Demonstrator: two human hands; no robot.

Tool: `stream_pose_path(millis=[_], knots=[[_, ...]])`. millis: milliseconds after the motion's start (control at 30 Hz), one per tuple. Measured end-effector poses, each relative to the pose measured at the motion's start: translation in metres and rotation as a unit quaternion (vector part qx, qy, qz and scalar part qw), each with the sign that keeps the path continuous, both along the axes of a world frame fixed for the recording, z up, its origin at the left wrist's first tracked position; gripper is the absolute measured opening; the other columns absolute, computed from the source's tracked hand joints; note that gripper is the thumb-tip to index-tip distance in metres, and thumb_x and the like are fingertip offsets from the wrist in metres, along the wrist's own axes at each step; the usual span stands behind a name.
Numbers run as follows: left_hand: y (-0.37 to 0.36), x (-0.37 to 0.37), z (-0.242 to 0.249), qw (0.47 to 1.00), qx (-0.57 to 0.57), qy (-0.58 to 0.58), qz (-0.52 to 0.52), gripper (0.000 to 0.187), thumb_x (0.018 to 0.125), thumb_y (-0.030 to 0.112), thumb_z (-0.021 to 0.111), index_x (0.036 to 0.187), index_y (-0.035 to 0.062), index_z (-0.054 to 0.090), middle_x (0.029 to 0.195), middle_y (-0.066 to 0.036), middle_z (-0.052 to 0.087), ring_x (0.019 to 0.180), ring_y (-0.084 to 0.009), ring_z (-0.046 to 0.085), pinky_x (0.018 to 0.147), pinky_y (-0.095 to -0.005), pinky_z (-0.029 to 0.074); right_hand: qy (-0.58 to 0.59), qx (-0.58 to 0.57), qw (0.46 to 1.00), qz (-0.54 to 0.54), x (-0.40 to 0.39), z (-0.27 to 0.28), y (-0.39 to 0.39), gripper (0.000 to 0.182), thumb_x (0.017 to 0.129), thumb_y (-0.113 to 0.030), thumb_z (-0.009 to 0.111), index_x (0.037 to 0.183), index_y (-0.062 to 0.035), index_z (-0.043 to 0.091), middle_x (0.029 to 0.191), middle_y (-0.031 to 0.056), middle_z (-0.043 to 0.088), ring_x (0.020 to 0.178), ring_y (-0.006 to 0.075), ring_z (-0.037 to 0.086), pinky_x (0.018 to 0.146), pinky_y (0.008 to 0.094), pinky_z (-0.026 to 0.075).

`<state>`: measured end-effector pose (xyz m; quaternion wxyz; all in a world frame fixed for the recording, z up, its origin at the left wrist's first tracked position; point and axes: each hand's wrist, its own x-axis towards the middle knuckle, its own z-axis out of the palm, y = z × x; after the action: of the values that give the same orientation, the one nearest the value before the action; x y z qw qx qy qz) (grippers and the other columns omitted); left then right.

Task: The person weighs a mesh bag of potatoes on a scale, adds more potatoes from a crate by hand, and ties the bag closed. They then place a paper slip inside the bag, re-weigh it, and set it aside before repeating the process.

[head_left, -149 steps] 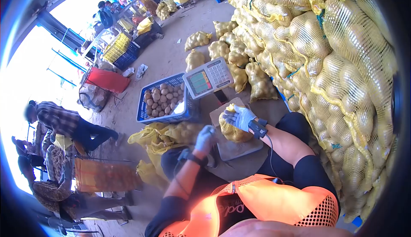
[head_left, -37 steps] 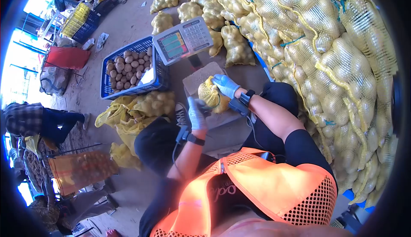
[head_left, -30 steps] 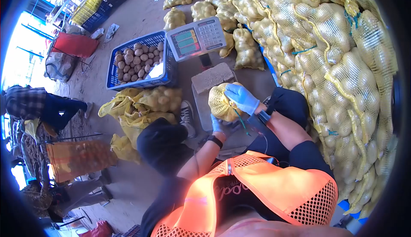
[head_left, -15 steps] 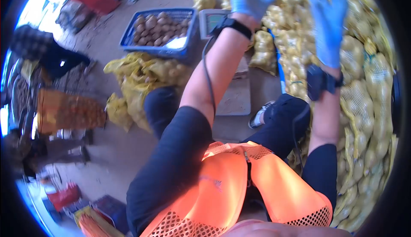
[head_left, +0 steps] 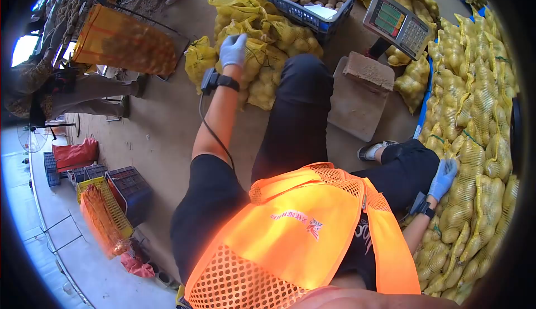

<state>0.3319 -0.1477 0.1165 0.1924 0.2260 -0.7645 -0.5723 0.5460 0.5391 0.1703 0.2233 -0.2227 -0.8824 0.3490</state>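
Observation:
My left hand (head_left: 232,51), in a blue glove, is in front of several yellow net bags of potatoes (head_left: 265,80) on the floor. Its fingers are curled in, and whatever they may hold is hidden. Lower on the right, my right hand (head_left: 444,179), also gloved, is beside my knee, close against the stacked yellow net bags (head_left: 472,166). Its fingers are loosely bent and apart, with nothing visible in them. Straps with small dark devices sit on both wrists.
A blue crate (head_left: 329,21) of potatoes stands ahead. Right of it is a scale with a display (head_left: 396,25) and a platform (head_left: 354,110) bearing a brick-like block (head_left: 368,71). Left are an orange net sack (head_left: 125,41), people's legs (head_left: 92,96) and dark crates (head_left: 129,189).
Both hands have come down from the bags ahead. The left has swung left to the floor bags, the right back beside my knee. My view has turned, showing more of the scale.

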Motion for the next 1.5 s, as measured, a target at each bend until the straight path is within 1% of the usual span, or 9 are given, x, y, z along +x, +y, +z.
stream_pose_path(millis=[167,433,567,700,767,833,1100,1233,1500], knots=[[-0.058,0.048,-0.051,0.906,-0.179,-0.328,0.199,0.078,0.066,0.046,0.072,0.123,0.0013,0.046,0.120,-0.023,0.052,0.111,-0.0364,0.050,0.093,-0.0420,0.041,-0.017,0.137,0.990,-0.036,0.006,0.013,-0.051,0.036,0.087,-0.017,0.059,0.115,0.0035,0.051,0.110,0.0178,0.058,0.103,0.0260,0.056,0.091,0.0340,0.043],[-0.153,0.011,-0.077,0.844,-0.220,-0.403,0.278,0.124,0.051,0.058,0.079,0.143,0.0186,0.006,0.147,-0.020,0.012,0.135,-0.0366,0.015,0.107,-0.0525,0.019,-0.069,0.241,0.965,-0.073,0.002,0.026,-0.062,0.032,0.083,-0.022,0.061,0.107,-0.0024,0.054,0.103,0.0168,0.057,0.098,0.0321,0.054,0.087,0.0391,0.042],[-0.147,-0.005,-0.011,0.795,-0.407,-0.408,0.191,0.106,0.061,0.039,0.079,0.143,0.0218,0.014,0.143,-0.019,0.022,0.127,-0.0405,0.031,0.103,-0.0468,0.031,-0.077,0.312,0.943,-0.087,-0.007,0.029,-0.072,0.026,0.083,-0.021,0.062,0.101,-0.0045,0.055,0.097,0.0134,0.058,0.093,0.0302,0.055,0.084,0.0377,0.044],[-0.222,-0.035,-0.093,0.829,-0.496,-0.258,0.022,0.086,0.073,0.024,0.071,0.142,0.0225,0.020,0.135,-0.020,0.038,0.122,-0.0346,0.041,0.099,-0.0430,0.036,-0.106,0.306,0.941,-0.097,-0.018,0.031,-0.083,0.024,0.081,-0.022,0.063,0.098,-0.0070,0.055,0.095,0.0127,0.058,0.093,0.0296,0.055,0.083,0.0380,0.044],[-0.210,-0.030,-0.082,0.891,-0.241,-0.379,-0.061,0.066,0.080,0.012,0.060,0.139,0.0151,0.031,0.119,-0.021,0.053,0.112,-0.0314,0.049,0.094,-0.0402,0.039,-0.098,0.304,0.942,-0.100,-0.024,0.034,-0.091,0.022,0.080,-0.022,0.062,0.096,-0.0078,0.056,0.095,0.0130,0.057,0.092,0.0302,0.055,0.082,0.0384,0.044],[-0.285,-0.022,-0.223,0.984,-0.087,-0.133,-0.074,0.052,0.082,0.013,0.056,0.131,0.0044,0.042,0.109,-0.020,0.059,0.102,-0.0326,0.055,0.089,-0.0397,0.041,-0.144,0.281,0.944,-0.096,-0.028,0.038,-0.098,0.025,0.082,-0.026,0.059,0.099,-0.0086,0.056,0.098,0.0139,0.057,0.094,0.0323,0.054,0.083,0.0410,0.044],[-0.187,0.124,-0.151,0.954,-0.056,-0.272,-0.112,0.053,0.068,0.018,0.075,0.112,-0.0054,0.056,0.102,-0.012,0.061,0.090,-0.0256,0.058,0.080,-0.0354,0.047,-0.078,0.262,0.958,-0.089,-0.032,0.040,-0.110,0.015,0.078,-0.026,0.061,0.081,-0.0108,0.061,0.089,0.0107,0.057,0.085,0.0297,0.056,0.076,0.0394,0.046],[-0.260,0.125,-0.203,0.951,0.185,-0.184,0.169,0.034,0.068,0.012,0.071,0.096,-0.0046,0.061,0.090,-0.013,0.063,0.071,-0.0253,0.059,0.065,-0.0409,0.050,-0.058,0.245,0.962,-0.103,-0.024,0.038,-0.109,0.017,0.077,-0.030,0.063,0.084,-0.0140,0.061,0.090,0.0088,0.057,0.086,0.0286,0.056,0.076,0.0398,0.046],[-0.241,0.162,0.022,0.938,0.310,-0.059,0.146,0.016,0.076,0.021,0.062,0.082,0.0063,0.060,0.080,-0.006,0.060,0.072,-0.0228,0.058,0.067,-0.0347,0.047,-0.015,0.206,0.973,-0.105,-0.008,0.037,-0.099,0.018,0.077,-0.029,0.064,0.082,-0.0120,0.062,0.088,0.0091,0.059,0.082,0.0293,0.057,0.073,0.0397,0.047]])
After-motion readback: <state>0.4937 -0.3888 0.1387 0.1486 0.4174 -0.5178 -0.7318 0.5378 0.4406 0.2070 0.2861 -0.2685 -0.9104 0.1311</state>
